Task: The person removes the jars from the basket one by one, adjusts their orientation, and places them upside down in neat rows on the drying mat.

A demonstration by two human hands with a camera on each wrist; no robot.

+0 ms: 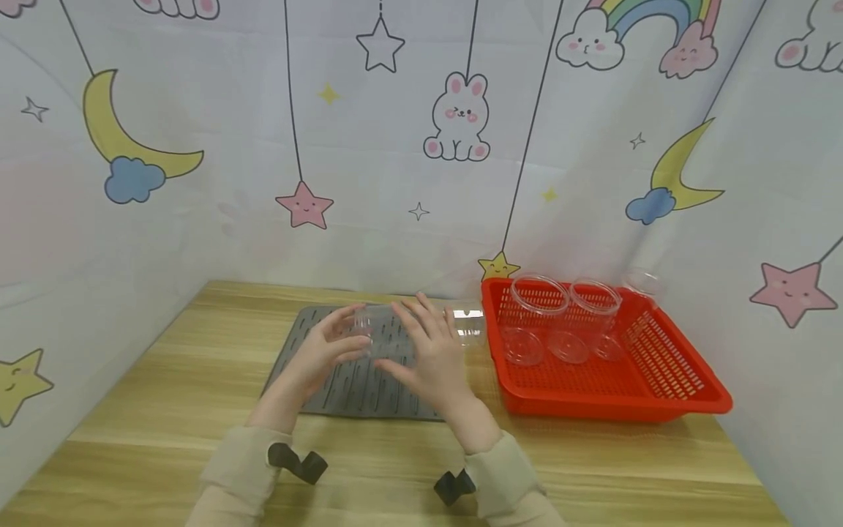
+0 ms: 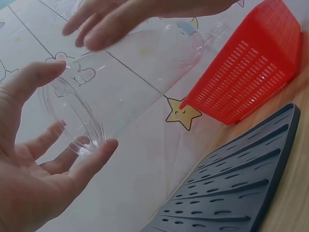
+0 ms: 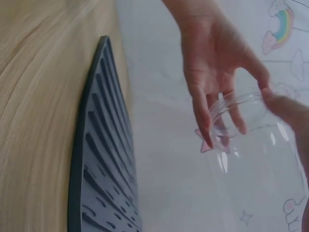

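Note:
A clear plastic jar is held on its side above a grey ridged mat, its mouth to the left and its base to the right. My left hand grips the mouth end. In the left wrist view, the thumb and fingers of that hand curve around the ringed rim of the jar. Across the jar's side lies my right hand, thumb and fingers spread around it. In the right wrist view, a digit of the right hand reaches the rim beside the left thumb; the rest is mostly out of frame.
A red perforated basket stands on the right of the wooden table, with three clear jars upright inside. The grey mat lies flat left of the basket. A printed cloth backdrop encloses the back and sides.

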